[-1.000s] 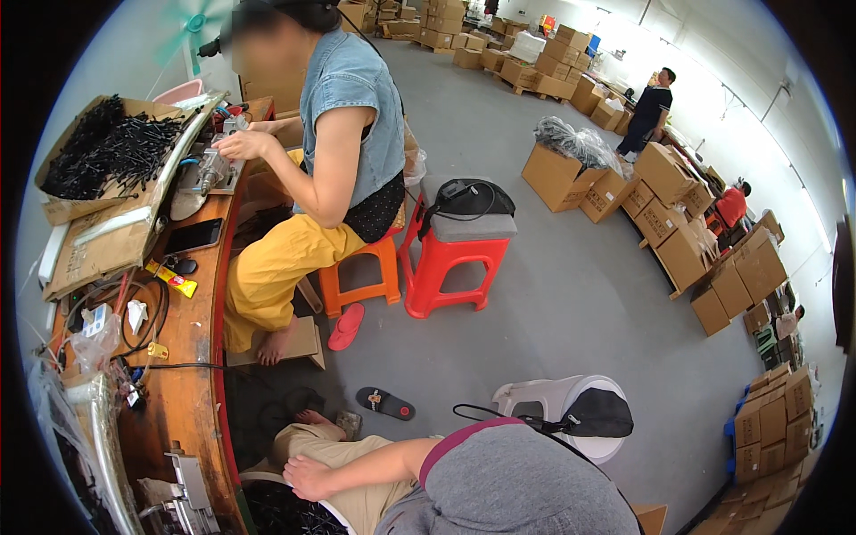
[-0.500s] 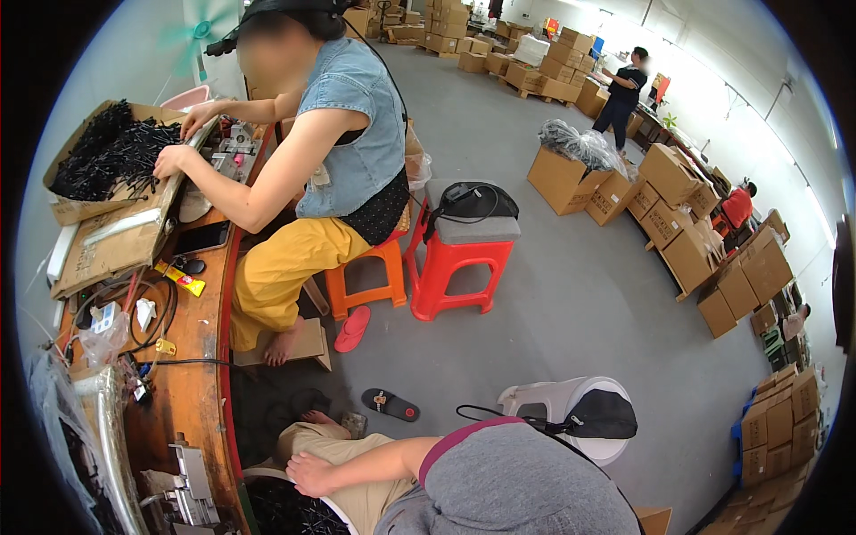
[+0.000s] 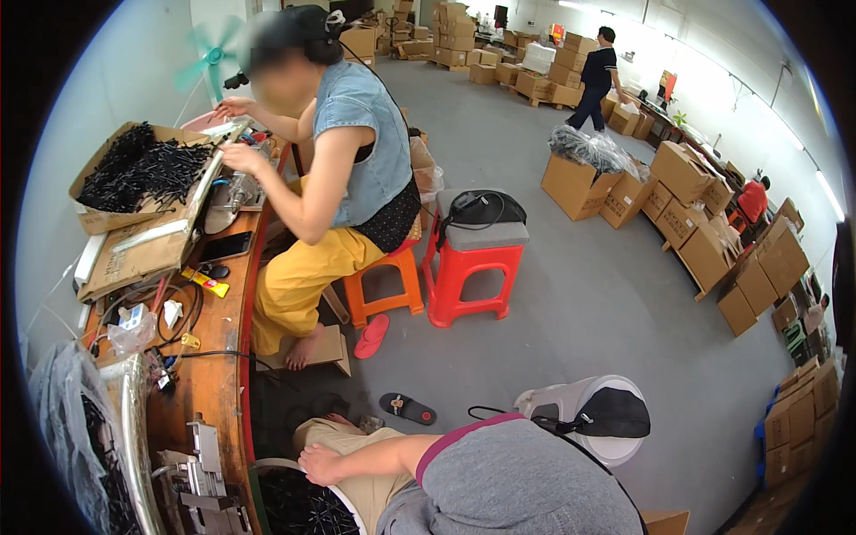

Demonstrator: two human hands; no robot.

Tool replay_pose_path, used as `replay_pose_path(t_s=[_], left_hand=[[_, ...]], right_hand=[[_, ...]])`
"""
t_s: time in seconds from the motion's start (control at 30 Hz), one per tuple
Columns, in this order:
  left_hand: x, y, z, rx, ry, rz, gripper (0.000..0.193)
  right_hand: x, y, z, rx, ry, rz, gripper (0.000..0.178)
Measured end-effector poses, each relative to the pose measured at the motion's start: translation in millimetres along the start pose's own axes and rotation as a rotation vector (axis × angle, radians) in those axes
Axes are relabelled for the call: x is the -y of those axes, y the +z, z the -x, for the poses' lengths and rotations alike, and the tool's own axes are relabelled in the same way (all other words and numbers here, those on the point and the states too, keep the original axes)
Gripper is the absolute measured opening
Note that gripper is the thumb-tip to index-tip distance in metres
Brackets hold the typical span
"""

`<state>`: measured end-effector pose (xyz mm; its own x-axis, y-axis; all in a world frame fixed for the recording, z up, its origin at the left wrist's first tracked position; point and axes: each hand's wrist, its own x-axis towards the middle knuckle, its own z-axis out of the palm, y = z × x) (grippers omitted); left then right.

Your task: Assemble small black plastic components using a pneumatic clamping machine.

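Observation:
My right hand [image 3: 322,465] rests on my beige trouser leg [image 3: 374,497], by the rim of a white bucket [image 3: 358,515]. Its fingers lie loosely bent over the cloth, and nothing shows in them. Inside the bucket are many thin black plastic pieces [image 3: 308,506]. On the wooden workbench [image 3: 225,397], left of the bucket, stands a metal clamp fixture [image 3: 207,459]. My left hand is out of the picture.
A co-worker [image 3: 357,160] sits at the bench beside a carton of black pieces [image 3: 147,169]. A red stool [image 3: 473,267], a white stool [image 3: 588,415] and a loose black sandal [image 3: 407,408] stand on the floor. Stacked cartons [image 3: 687,178] line the right.
The view has shifted, so most things sit farther right. The co-worker's hands have left the carton's edge and are raised apart. A distant standing person has turned and walked. My right hand stays on the leg.

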<state>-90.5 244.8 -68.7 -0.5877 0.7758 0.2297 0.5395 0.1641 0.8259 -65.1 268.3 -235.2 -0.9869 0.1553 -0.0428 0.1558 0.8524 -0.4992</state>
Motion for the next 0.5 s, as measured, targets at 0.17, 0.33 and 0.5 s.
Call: replay_pose_path(t_s=[0.17,0.33,0.5], left_hand=[[-50,17,-9,0.111,0.107,0.076,0.059],[-74,28,-9,0.17,0.152,0.102,0.06],[-91,34,-8,0.211,0.185,0.123,0.061]], right_hand=[[1,4,1,-0.035,-0.009,0.04,0.037],[4,6,1,-0.035,-0.007,0.094,0.039],[6,6,0,-0.022,0.038,0.086,0.04]])
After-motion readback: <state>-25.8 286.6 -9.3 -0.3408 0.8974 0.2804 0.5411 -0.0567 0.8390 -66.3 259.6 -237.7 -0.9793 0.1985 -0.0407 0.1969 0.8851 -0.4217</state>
